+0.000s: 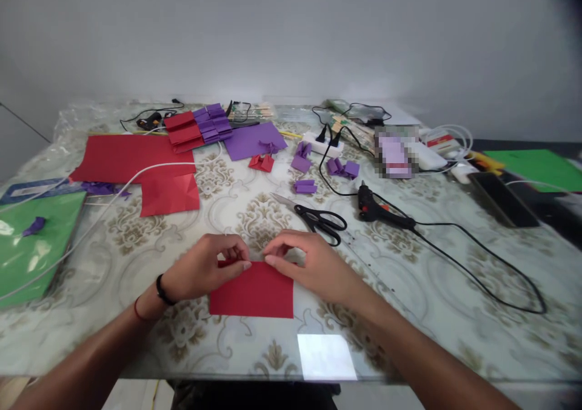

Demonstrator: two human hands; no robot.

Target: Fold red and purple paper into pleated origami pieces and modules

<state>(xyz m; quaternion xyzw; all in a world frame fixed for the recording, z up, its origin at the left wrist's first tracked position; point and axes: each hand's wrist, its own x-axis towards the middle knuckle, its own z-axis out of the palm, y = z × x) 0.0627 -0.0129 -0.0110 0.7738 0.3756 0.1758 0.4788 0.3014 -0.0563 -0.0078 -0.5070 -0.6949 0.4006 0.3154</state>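
Note:
A red sheet of paper (252, 292) lies on the table close to my body. My left hand (211, 264) pinches its far edge left of the middle, thumb on the near side and fingers curled behind. On the same edge, a little to the right, my right hand (309, 263) grips with thumb and bent fingertips. Both hands' fingertips are only a short gap apart. Just beyond my right hand rest black-handled scissors (321, 219), blades pointing left. Folded purple paper pieces (305, 186) and a folded red piece (261, 162) sit farther back.
A black glue gun (379, 210) with a looping cord lies at right, near a white power strip (322, 144). Red sheets (170, 193) and a green pack (40, 240) occupy the left. A dark phone (502, 199) and green paper (536, 168) are far right.

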